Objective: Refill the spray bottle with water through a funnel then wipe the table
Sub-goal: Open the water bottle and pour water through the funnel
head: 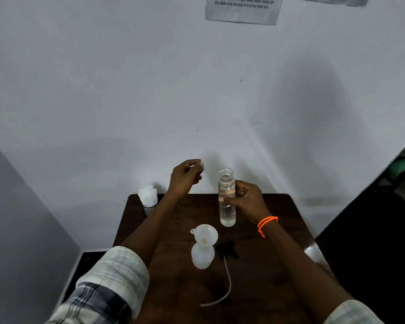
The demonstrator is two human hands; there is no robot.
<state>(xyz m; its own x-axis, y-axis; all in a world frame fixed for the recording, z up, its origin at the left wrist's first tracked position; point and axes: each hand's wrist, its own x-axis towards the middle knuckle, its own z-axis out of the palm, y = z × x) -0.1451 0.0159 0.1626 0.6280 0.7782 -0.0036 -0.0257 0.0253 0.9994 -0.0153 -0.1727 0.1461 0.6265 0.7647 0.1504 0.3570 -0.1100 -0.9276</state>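
Observation:
A white spray bottle stands on the dark wooden table with a white funnel in its neck. Its black spray head with a long dip tube lies just to its right. My right hand grips an uncapped clear water bottle, upright, behind the spray bottle. My left hand is raised to the left of that bottle and pinches a small purple cap.
A cup of white tissues stands at the table's far left corner. A white wall rises right behind the table, with a printed sheet taped up high. Dark floor lies to the right of the table.

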